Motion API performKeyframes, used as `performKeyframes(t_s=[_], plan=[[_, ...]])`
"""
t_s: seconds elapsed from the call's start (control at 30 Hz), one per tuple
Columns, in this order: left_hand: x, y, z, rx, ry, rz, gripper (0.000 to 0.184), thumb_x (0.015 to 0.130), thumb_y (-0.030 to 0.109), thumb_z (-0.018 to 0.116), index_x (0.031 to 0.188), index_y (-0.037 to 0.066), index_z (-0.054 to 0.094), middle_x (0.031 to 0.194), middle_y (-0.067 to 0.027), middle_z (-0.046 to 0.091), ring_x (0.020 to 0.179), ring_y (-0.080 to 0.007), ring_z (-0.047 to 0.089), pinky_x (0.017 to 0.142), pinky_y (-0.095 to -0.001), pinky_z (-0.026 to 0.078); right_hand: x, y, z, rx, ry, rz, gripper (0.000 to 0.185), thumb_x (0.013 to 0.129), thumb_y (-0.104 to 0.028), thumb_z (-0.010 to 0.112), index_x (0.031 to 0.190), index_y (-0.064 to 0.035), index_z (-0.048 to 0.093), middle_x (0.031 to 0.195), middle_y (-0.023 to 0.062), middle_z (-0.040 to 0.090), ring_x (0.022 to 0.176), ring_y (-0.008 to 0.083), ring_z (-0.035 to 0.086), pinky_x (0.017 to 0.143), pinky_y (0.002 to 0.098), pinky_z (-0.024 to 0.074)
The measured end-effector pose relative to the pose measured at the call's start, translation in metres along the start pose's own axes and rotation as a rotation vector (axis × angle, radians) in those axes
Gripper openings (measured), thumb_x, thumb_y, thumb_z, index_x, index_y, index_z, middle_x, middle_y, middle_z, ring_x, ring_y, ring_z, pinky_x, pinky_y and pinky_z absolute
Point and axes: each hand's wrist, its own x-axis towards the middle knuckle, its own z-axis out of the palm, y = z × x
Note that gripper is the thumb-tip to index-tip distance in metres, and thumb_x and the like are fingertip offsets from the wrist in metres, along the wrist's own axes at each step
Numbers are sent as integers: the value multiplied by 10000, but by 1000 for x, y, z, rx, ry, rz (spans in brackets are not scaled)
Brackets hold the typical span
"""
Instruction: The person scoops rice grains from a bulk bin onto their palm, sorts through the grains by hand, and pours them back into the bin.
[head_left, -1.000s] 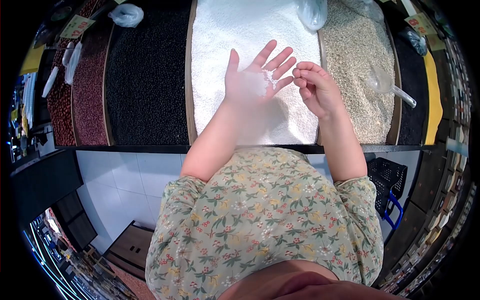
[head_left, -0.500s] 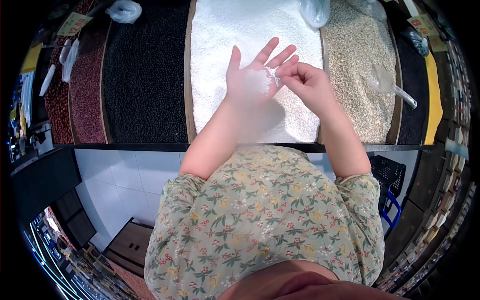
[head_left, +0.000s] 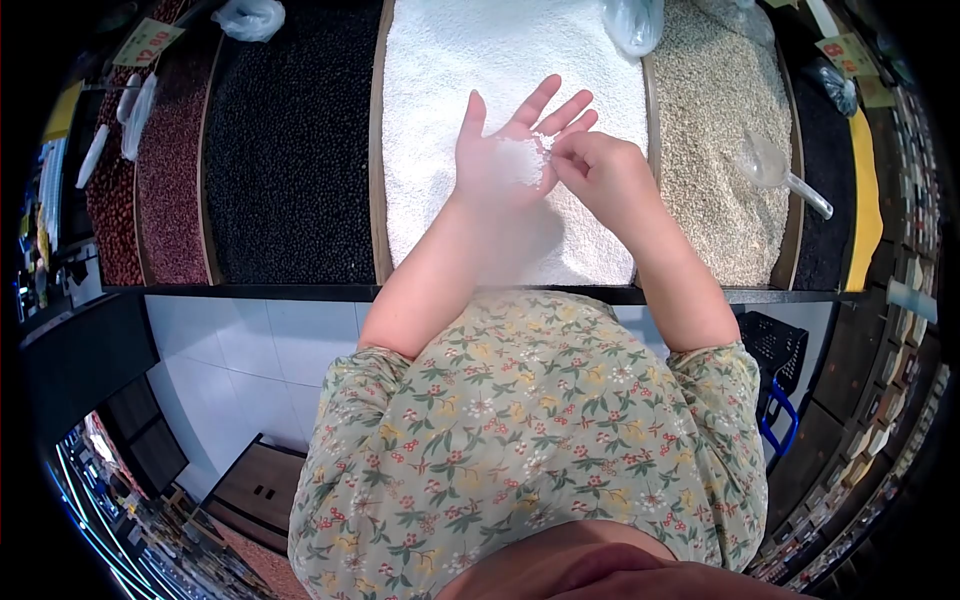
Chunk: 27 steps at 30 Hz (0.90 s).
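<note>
My left hand [head_left: 492, 172] is held palm up over the bin of white rice [head_left: 440, 110], its fingers spread. A small heap of white rice grains [head_left: 520, 160] lies in the palm, partly blurred by a hazy patch in the picture. My right hand [head_left: 605, 170] is closed in a pinch at the little-finger side of that palm, thumb and fingertips together beside the grains. Whatever is between those fingertips is too small to make out.
Left of the rice are black beans [head_left: 295, 150] and reddish grain [head_left: 175, 190]; beige grain [head_left: 715, 110] is on the right. A clear scoop [head_left: 768, 165] rests there. Plastic bags [head_left: 632, 25] lie at the back. Wooden dividers [head_left: 379, 150] separate the bins.
My right hand has shifted slightly down and left against the left palm, and its fingertips are pinched more closely. The left hand has hardly moved.
</note>
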Motion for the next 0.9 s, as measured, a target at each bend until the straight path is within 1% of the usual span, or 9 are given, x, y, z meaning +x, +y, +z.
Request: performKeyframes(t_s=[0.17, 0.4, 0.47, 0.5, 0.57, 0.63, 0.7, 0.8, 0.9], plan=[[-2, -1, 1, -27, 7, 2, 862, 855, 651, 449, 1496, 115, 237, 1542, -247, 138, 1432, -391, 140, 1163, -506, 160, 3, 7, 1, -87, -56, -107, 71, 758, -105, 656, 726, -54, 618, 622, 158, 591, 577, 334, 601, 529, 412, 473], [-3, 1, -1, -89, 7, -9, 865, 854, 661, 443, 1498, 124, 231, 1542, -245, 140, 1428, -394, 151, 1153, -511, 192, 4, 2, -3, -39, -82, -46, 86, 785, -129, 661, 768, -49, 634, 629, 141, 608, 577, 298, 619, 555, 375, 492], [-3, 3, -7, -322, -79, -60, 865, 855, 671, 433, 1500, 133, 227, 1541, -242, 147, 1416, -406, 182, 1123, -534, 248, 3, 6, -7, 96, -132, 75, 67, 835, -65, 640, 837, -4, 613, 705, 32, 613, 578, 93, 527, 530, 246, 433], [-4, 4, -10, -323, -79, -61, 865, 855, 671, 433, 1500, 133, 227, 1541, -242, 147, 1416, -406, 182, 1123, -534, 248, 4, 8, -9, 96, -131, 75, 67, 835, -65, 640, 837, -4, 613, 705, 32, 613, 578, 93, 527, 530, 246, 433], [-4, 5, -13, -309, -115, -81, 857, 858, 674, 423, 1500, 140, 228, 1540, -239, 155, 1398, -421, 223, 1086, -555, 300, 5, 12, -12, 482, -140, 193, 76, 879, -84, 595, 888, -8, 594, 745, 6, 580, 584, 56, 448, 506, 221, 379], [-5, 4, -8, -258, -69, -60, 853, 860, 672, 423, 1500, 143, 229, 1539, -239, 157, 1389, -429, 240, 1080, -562, 305, 5, 18, -21, 583, -198, 289, 90, 913, -104, 554, 949, -24, 569, 775, 13, 573, 603, 52, 443, 482, 195, 344], [-6, 4, -7, -205, -24, -41, 848, 861, 669, 423, 1499, 145, 230, 1538, -239, 160, 1380, -438, 256, 1074, -568, 309, 5, 31, -27, 1243, -395, 408, 142, 929, -102, 530, 1002, 3, 592, 883, 65, 637, 672, 89, 533, 539, 214, 428], [-7, 4, -11, -306, -77, -70, 839, 866, 655, 427, 1497, 139, 228, 1536, -246, 157, 1374, -451, 260, 1090, -579, 274, 3, 25, -23, 1333, -299, 479, 143, 941, -120, 529, 1009, 5, 540, 872, 75, 602, 632, 63, 470, 443, 151, 363], [-8, 3, -11, -285, -62, -53, 837, 867, 645, 438, 1495, 134, 228, 1534, -252, 154, 1373, -460, 253, 1102, -593, 243, 1, 27, -19, 1425, -291, 470, 148, 945, -117, 525, 1000, 19, 535, 928, 102, 603, 634, 65, 471, 444, 151, 389]])
